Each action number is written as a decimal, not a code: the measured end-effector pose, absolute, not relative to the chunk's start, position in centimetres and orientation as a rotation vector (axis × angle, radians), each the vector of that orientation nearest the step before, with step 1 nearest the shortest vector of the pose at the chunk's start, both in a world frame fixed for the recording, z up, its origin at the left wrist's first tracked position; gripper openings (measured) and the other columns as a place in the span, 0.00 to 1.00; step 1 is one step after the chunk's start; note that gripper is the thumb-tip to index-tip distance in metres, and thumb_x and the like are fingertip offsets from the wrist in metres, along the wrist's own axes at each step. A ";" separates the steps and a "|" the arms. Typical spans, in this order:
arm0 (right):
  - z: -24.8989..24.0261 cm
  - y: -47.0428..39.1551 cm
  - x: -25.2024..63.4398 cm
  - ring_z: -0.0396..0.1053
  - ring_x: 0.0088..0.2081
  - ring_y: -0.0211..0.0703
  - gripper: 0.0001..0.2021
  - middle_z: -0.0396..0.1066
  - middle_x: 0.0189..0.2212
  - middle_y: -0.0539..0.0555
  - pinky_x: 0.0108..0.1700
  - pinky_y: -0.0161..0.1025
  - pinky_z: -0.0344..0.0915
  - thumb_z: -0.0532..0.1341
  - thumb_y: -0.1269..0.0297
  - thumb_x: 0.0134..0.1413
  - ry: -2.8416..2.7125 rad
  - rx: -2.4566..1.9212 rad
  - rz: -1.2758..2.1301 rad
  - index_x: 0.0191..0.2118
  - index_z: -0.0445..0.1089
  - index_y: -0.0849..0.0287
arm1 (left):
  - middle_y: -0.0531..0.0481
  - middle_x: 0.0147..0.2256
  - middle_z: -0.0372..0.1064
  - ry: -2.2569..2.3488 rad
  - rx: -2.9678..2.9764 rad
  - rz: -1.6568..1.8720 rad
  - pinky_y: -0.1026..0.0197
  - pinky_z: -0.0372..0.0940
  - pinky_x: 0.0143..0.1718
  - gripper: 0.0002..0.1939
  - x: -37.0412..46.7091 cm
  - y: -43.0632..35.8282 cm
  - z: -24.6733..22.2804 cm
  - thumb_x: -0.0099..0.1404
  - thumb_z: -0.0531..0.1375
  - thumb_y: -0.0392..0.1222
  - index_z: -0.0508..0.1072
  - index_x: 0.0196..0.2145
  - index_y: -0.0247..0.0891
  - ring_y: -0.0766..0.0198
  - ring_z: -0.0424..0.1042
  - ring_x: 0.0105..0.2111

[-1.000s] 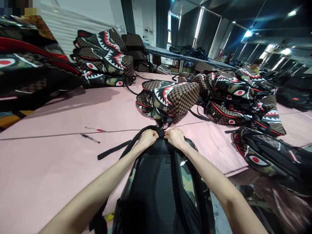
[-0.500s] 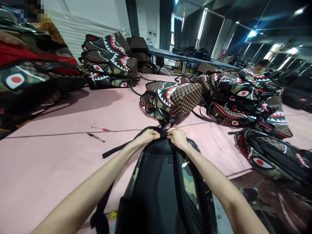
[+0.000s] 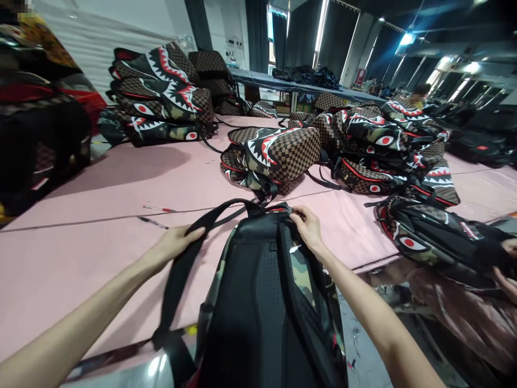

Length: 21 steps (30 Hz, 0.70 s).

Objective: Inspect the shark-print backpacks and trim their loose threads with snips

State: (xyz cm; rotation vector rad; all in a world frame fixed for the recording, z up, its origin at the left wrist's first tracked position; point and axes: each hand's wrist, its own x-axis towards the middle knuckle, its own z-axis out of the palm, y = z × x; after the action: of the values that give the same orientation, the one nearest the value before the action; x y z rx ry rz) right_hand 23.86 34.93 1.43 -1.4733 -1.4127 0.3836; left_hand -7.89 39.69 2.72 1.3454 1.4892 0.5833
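A black-backed backpack (image 3: 254, 291) with camouflage sides lies in front of me, its padded back facing up. My left hand (image 3: 182, 240) is closed around the black shoulder strap (image 3: 177, 291), which arches out to the left of the bag. At the bag's top right corner, my right hand (image 3: 307, 225) pinches the edge, where a bit of red trim shows. The fingertips of that hand are partly hidden behind the edge. Just beyond the bag's top sits a checkered shark-mouth backpack (image 3: 283, 153).
The pink table (image 3: 97, 231) holds a red-and-white pen (image 3: 159, 209) and a black pen (image 3: 151, 222). Stacked backpacks stand at the back left (image 3: 161, 102) and back right (image 3: 375, 145). On the right, another person's hand (image 3: 507, 283) touches a backpack (image 3: 436, 242).
My left hand has left the bag's top and moved left, drawing the shoulder strap outward. My right hand has shifted to the top right corner. The view has turned slightly.
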 end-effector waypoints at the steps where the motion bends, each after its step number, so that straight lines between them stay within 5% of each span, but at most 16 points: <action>1: 1.4 33.5 24.5 0.69 0.39 0.42 0.11 0.73 0.37 0.52 0.44 0.38 0.63 0.58 0.61 0.52 -1.299 -1.431 0.440 0.39 0.70 0.59 | 0.39 0.32 0.74 1.409 1.259 0.538 0.43 0.66 0.42 0.18 -7.0 40.5 2.8 0.60 0.56 0.48 0.70 0.38 0.28 0.44 0.71 0.41; 7: -0.2 24.9 28.5 0.69 0.38 0.44 0.13 0.73 0.35 0.54 0.43 0.41 0.64 0.62 0.58 0.45 -0.972 -1.431 0.621 0.36 0.71 0.61 | 0.37 0.42 0.71 1.060 0.882 0.535 0.58 0.68 0.43 0.26 -2.0 42.2 1.8 0.69 0.39 0.49 0.69 0.42 0.27 0.59 0.73 0.39; 15: -2.3 18.1 29.4 0.69 0.35 0.42 0.16 0.73 0.33 0.53 0.39 0.39 0.65 0.67 0.56 0.39 -0.786 -1.524 0.703 0.36 0.72 0.60 | 0.37 0.39 0.72 0.815 0.611 0.566 0.55 0.69 0.39 0.30 -2.7 41.9 1.0 0.68 0.41 0.54 0.63 0.53 0.27 0.53 0.72 0.40; 21: -1.4 17.3 27.5 0.67 0.32 0.39 0.18 0.72 0.33 0.53 0.35 0.37 0.63 0.66 0.55 0.39 -0.713 -1.492 0.723 0.37 0.71 0.61 | 0.39 0.38 0.73 0.860 0.638 0.588 0.54 0.68 0.41 0.32 -2.4 41.7 1.0 0.67 0.38 0.56 0.63 0.52 0.28 0.53 0.72 0.39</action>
State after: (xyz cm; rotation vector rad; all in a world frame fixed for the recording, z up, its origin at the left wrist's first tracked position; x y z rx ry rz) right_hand 27.49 17.31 -1.38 -1.4918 -0.7126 0.7231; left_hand -2.39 41.68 1.00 0.6376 0.8603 0.5882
